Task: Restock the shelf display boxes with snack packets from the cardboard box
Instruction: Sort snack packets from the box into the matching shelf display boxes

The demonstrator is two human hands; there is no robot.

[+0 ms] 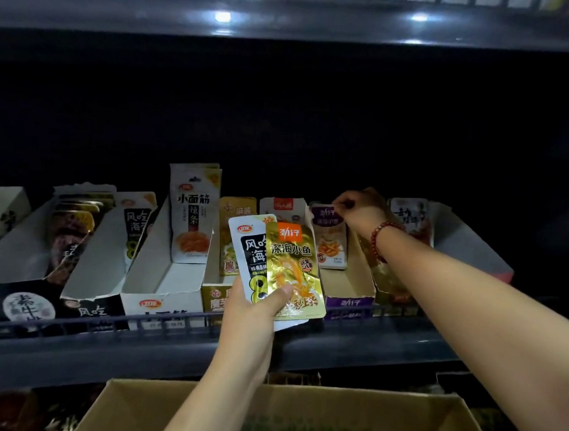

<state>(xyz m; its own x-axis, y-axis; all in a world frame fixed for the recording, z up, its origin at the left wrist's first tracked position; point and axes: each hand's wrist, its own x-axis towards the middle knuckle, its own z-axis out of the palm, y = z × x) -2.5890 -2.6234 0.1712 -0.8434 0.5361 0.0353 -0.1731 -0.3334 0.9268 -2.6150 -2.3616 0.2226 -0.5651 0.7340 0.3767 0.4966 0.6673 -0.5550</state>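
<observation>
Cardboard box (300, 414): nearest item, open-topped, at the bottom of the view below the shelf edge; contents too dim to make out.

Left hand (253, 308): raised above the box, in front of the shelf rail (109, 321). Thumb and fingers clasp the lower ends of two packets, fanned upright. Gold packet (294, 268) in front, thumb pressed on its lower left face; white and black packet (247, 249) behind it, showing to the left, its bottom corner poking out under the hand.

Shelf rail: dark, runs across the front of the display boxes.

Display boxes, left to right: black box (15, 298) with dark packets leaning back; white box (95, 272) with one white and black packet at its rear; white box (162, 285) with a tall white packet (193, 211) standing upright at the back; yellow box (212, 298), partly hidden behind the held packets; purple-fronted box (351, 304); gold packets lying under the right forearm; grey box (464, 242) at far right.

Right hand (358, 212): farthest reach, over the rear of the purple-fronted box. Fingers curled, pinching the top edge of a purple-topped packet (329, 237) that stands upright in that box. Red bead bracelet (381, 237) on the wrist.

Upper shelf (285, 16): dark, glossy, with light reflections.
</observation>
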